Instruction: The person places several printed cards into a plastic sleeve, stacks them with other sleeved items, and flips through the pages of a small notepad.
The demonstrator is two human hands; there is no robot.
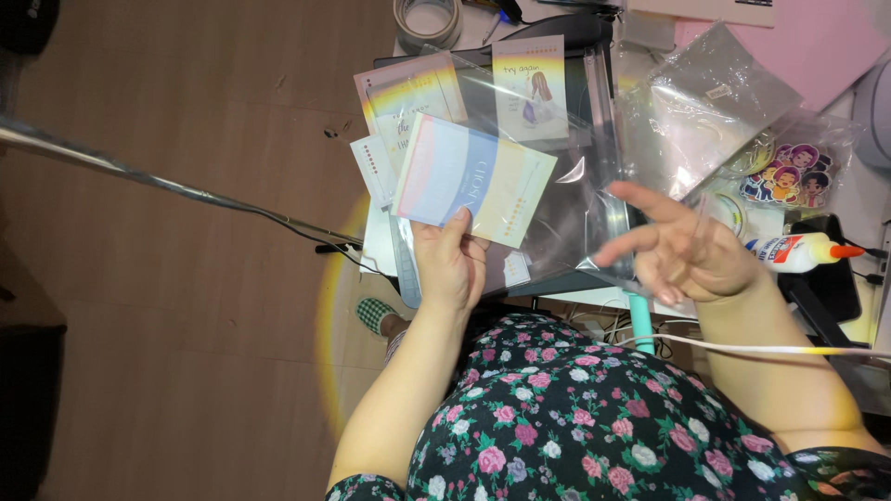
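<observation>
I see my left hand (452, 264) pinching a pastel card (473, 178) by its lower edge, over the clear plastic sleeves (575, 199) on the desk. That thin grip could let the card tip and slide. My right hand (682, 246) hangs open, fingers spread, grasping nothing; it could nudge the glue bottle (800, 251) just beside it.

Head camera looks steeply down, close above the desk (594, 295).

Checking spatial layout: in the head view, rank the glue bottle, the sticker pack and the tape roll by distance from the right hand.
From the right hand:
1. Glue bottle, just beside it, to its right.
2. Sticker pack, above it.
3. Tape roll, far off at top left.
</observation>
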